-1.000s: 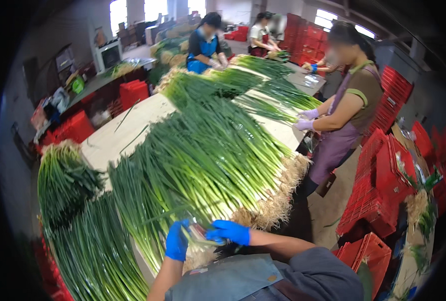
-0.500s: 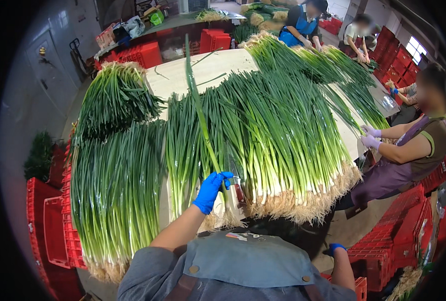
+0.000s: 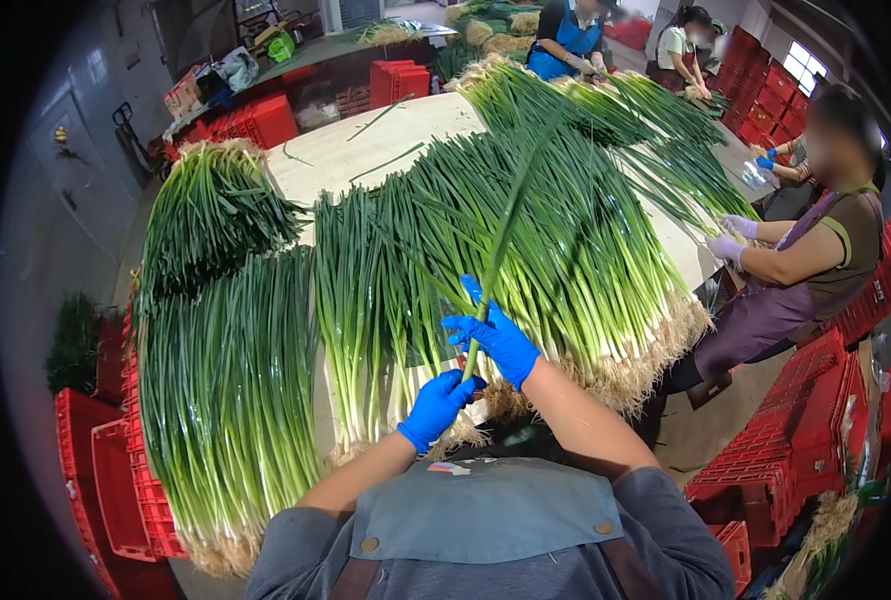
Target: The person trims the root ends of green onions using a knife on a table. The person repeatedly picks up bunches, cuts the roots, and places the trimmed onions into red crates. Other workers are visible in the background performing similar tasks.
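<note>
Head camera: a person in blue gloves stands at the near edge of a wide table [image 3: 435,115], holding one long green onion [image 3: 510,225] above that edge. I see the left hand [image 3: 435,408] clenched around the lower end of the stalk. The right hand [image 3: 495,340] is higher, the stalk passing between its partly spread fingers; how firmly they press, I cannot tell.

Rows of green onions [image 3: 585,280] cover much of the table, their roots along and over its near edge. Bare pale wood shows toward the table's far left, with a few loose leaves on it. To the table's right, a strip of floor [image 3: 720,430] separates it from stacked crates; a co-worker in a purple apron [image 3: 755,320] stands at the table's right edge.

Red crates [image 3: 115,480] stand close against the table's left side, and more red crates [image 3: 780,450] lie to its right; I cannot make out their contents.

Half a second ago, the left hand alone held the onion, which leaned left, and the right hand hung low, away from the table. Now both hands meet at the stalk, and it leans right.
</note>
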`<state>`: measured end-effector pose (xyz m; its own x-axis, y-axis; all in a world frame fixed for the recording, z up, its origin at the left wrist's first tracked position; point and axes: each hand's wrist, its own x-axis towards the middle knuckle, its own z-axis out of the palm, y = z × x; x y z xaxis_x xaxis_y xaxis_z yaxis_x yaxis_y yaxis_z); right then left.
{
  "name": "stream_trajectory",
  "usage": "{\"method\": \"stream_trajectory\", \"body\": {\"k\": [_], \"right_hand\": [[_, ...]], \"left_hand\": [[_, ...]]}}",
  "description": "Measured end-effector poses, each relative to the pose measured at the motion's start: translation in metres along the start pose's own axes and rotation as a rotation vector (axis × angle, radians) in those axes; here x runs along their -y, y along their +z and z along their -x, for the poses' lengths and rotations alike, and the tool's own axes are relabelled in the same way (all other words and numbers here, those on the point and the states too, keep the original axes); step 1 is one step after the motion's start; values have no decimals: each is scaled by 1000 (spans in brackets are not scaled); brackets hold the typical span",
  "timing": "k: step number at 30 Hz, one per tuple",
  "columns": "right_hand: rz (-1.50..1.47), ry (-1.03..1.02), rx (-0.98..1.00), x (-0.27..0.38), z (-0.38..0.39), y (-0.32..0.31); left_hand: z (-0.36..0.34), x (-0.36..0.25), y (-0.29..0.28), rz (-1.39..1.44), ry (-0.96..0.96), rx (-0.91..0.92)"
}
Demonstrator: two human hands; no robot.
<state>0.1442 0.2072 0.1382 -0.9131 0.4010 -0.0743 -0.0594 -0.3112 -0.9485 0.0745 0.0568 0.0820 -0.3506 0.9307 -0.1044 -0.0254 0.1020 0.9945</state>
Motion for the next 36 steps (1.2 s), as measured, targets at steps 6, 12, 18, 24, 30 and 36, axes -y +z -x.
{"method": "stream_trajectory", "body": {"k": [6, 12, 18, 24, 30, 36], "right_hand": [[50, -89, 51, -5, 2, 5], [389, -240, 35, 7, 32, -4], [554, -53, -257, 28, 68, -15], [946, 153, -328, 103, 132, -11], [534, -311, -245, 150, 289, -89], [535, -509, -1286, 138, 430, -120]], "left_hand": [[17, 1, -10, 186, -27, 149], [32, -19, -20, 236, -7, 150], [22, -34, -16, 54, 106, 301], [2, -63, -18, 153, 133, 392], [-23, -70, -16, 244, 76, 186], [-45, -33, -25, 247, -20, -113]]}}
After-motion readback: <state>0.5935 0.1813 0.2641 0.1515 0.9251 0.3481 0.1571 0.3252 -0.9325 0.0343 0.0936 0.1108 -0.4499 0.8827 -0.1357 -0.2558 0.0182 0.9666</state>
